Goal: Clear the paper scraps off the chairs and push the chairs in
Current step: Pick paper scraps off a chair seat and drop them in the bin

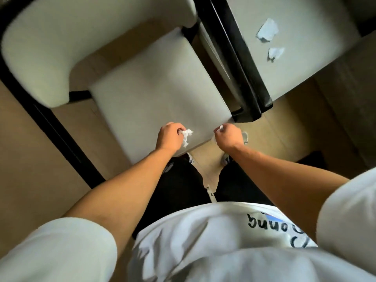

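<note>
Near chair (154, 82): pale upholstered seat with a curved padded back on a black frame. It fills the centre of the head view. Backrest lies upper left, front edge points toward the person at lower centre, so its long axis runs diagonally from upper left to lower right. No scraps show on the seat itself; judged cleared. Not yet pushed in, as far as can be told.

Second chair (301, 58): same pale covering and black frame, upper right, just beside the near chair and on a similar diagonal. Two scraps lie on its surface; judged not yet cleared.

Floor (24, 151): tan, around both chairs.

Left hand (169, 136): over the front edge of the near seat, fingers (179, 127) curled round a crumpled scrap (186, 136), which sticks out to the right of the fist, hanging down.

Right hand (227, 137): just off the front right corner of the near seat, clenched; a small white piece (221, 127) shows at the top of the fist, taken to be paper pinched there.

Large flat scrap (267, 30): torn, bluish white, on the second chair, long axis roughly upright in view.

Small flat scrap (275, 53): just below the large one, apart from it.

Remaining, by judgement: disposal of held paper, two scraps to collect, both chairs to push in.
</note>
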